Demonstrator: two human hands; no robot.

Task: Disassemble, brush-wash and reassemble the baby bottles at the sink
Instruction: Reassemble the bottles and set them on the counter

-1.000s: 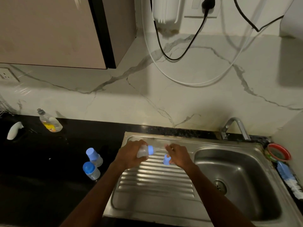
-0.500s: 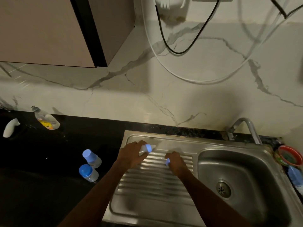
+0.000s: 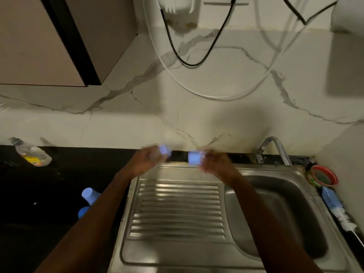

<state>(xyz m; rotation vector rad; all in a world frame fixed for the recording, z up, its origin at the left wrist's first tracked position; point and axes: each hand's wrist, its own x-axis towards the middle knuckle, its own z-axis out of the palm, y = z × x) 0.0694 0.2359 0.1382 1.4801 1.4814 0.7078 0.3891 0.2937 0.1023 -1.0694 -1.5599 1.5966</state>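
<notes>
My left hand (image 3: 142,163) grips a clear baby bottle (image 3: 160,151) with a blue collar, held above the back edge of the steel drainboard (image 3: 177,203). My right hand (image 3: 214,164) holds a blue cap (image 3: 194,158) a short gap to the right of the bottle's top. Both hands are blurred by motion. Two more baby bottles with blue caps, one (image 3: 89,195) behind the other (image 3: 83,211), stand on the black counter, partly hidden by my left forearm.
A sink basin (image 3: 275,209) lies right of the drainboard with a tap (image 3: 273,148) behind it. A blue-handled bottle brush (image 3: 334,207) and a red-rimmed bowl (image 3: 323,177) sit at the right edge. A dish soap bottle (image 3: 31,154) lies at the far left.
Both hands rose from the drainboard toward the wall. The right hand, which was low on the ribs, now holds the blue cap up beside the bottle.
</notes>
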